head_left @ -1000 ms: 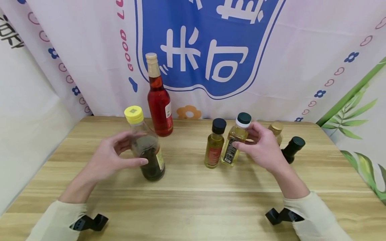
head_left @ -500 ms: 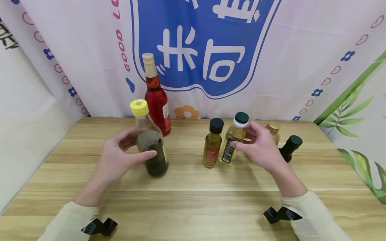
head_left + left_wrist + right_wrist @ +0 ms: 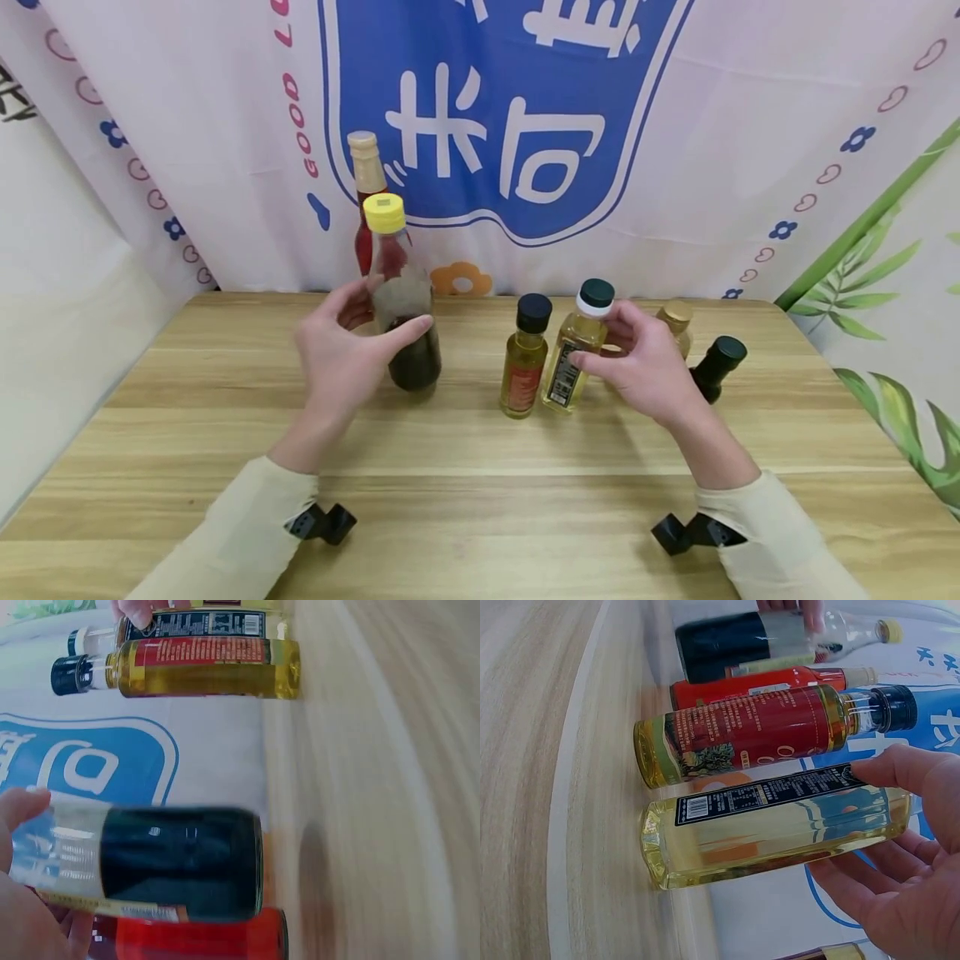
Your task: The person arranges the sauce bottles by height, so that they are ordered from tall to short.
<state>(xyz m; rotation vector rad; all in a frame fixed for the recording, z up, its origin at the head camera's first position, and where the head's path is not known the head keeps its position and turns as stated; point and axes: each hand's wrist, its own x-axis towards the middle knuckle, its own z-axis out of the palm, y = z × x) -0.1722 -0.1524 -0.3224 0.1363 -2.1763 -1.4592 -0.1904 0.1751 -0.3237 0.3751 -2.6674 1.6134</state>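
My left hand (image 3: 341,350) grips a clear bottle of dark sauce with a yellow cap (image 3: 414,358). In the left wrist view the sauce bottle (image 3: 180,862) appears raised off the tabletop, its shadow apart from its base. My right hand (image 3: 648,362) holds a square bottle of pale yellow oil with a dark green cap (image 3: 573,367), thumb over its black label. Beside it stands a rounder oil bottle with a black cap and red label (image 3: 523,375). A tall red bottle (image 3: 365,237) is partly hidden behind the sauce bottle.
Past my right hand are a gold-capped bottle (image 3: 677,318), partly covered by the hand, and a dark bottle with a green cap (image 3: 718,367). A printed curtain (image 3: 262,217) hangs along the back edge of the wooden table (image 3: 465,517).
My left hand has carried the sauce bottle right and away from me, so it now stands before the red bottle. The right hand keeps its hold on the oil bottle, almost unmoved.
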